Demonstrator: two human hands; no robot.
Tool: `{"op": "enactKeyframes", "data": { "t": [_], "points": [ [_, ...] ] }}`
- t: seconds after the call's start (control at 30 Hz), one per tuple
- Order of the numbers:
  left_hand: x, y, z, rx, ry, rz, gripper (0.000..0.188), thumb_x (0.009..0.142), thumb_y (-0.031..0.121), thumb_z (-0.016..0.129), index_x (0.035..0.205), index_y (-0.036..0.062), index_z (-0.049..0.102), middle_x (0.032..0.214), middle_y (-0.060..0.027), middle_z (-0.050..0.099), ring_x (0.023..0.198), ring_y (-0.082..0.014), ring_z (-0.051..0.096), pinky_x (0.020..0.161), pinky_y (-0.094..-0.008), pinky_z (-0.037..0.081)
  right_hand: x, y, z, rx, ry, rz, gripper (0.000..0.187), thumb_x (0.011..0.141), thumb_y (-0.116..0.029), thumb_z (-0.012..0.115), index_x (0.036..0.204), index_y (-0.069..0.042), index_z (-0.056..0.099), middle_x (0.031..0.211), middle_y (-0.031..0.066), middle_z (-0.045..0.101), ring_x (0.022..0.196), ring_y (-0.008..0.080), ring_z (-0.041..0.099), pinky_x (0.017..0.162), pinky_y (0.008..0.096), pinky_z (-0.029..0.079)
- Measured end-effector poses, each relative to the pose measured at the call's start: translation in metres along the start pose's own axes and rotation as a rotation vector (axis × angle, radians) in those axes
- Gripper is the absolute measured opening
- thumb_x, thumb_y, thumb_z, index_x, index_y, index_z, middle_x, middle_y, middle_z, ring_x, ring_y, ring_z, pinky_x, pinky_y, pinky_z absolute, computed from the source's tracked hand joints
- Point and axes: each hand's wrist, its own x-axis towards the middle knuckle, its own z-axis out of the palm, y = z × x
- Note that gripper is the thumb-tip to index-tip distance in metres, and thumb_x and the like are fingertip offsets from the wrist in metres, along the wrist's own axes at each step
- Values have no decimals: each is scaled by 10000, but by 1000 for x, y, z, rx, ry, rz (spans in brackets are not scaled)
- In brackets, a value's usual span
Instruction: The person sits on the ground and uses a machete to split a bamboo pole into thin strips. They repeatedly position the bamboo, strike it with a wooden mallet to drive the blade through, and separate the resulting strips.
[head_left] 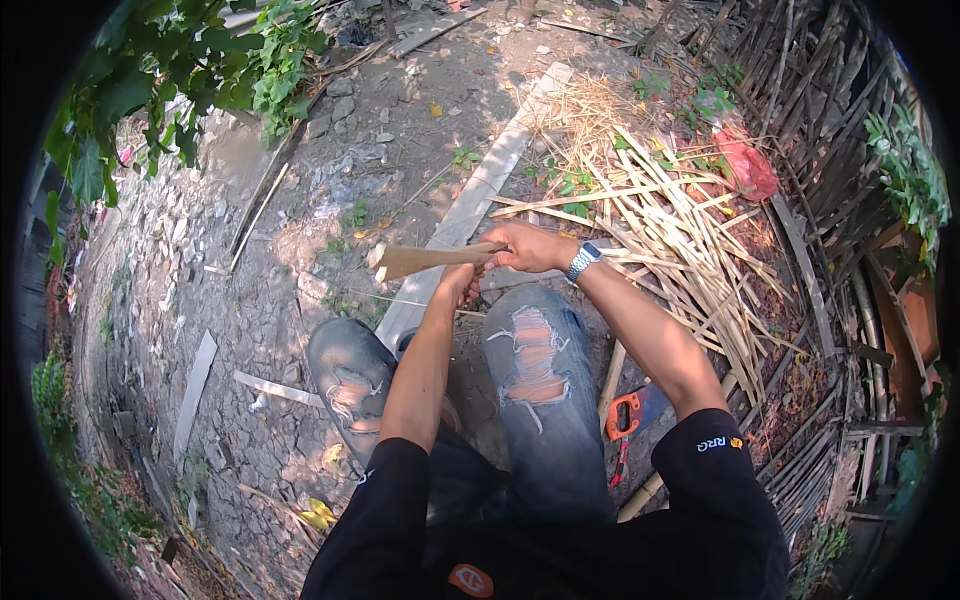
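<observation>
A pale split piece of bamboo (420,259) extends leftward from my hands above my knees, its wider end farthest left. My right hand (530,248), with a metal-banded watch on the wrist, is closed around its narrow end. Just below and to the left, my left hand (462,283) is closed on the same piece; its fingers are partly hidden. Beneath my hands a long weathered wooden plank (480,200) lies on the ground. Several thin bamboo strips (690,270) are heaped to the right of it.
Right of my knee lies a handsaw (624,414) with an orange handle, beside a slim red-handled tool (621,462). A red plastic bag (746,166) rests by stacked sticks (815,110) at the right. Flat wood slats (195,385) lie on stony soil at left.
</observation>
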Motion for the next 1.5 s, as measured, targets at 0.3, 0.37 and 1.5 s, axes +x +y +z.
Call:
{"op": "enactKeyframes", "data": {
  "t": [0.3, 0.37, 1.5],
  "points": [
    [-2, 12, -8, 729, 330, 724, 488, 899, 489, 711, 929, 3, 736, 772, -181, 712, 721, -295, 705, 686, -416, 541, -122, -53, -87, 278, 515, 90, 95, 927, -45, 704, 982, -52, 627, 1034, 36, 693, 1051, 161, 652, 977, 348, 534],
    [-27, 29, 0, 796, 214, 720, 473, 906, 490, 696, 1011, 33, 758, 874, -209, 739, 882, -338, 732, 803, -436, 546, -154, -65, -94, 290, 573, 91, 105, 928, -24, 701, 968, -52, 608, 1033, 51, 691, 1051, 172, 649, 976, 359, 531],
    [-185, 112, -72, 909, 347, 1103, 379, 887, 337, 790, 1068, 7, 743, 893, -205, 752, 813, -326, 750, 739, -390, 571, -608, 99, -47, 772, 2337, 938, 844, 907, -378, 687, 1572, -51, 283, 1643, 177, 224, 1482, 375, 298, 1221, 575, 232]
  ]
}}
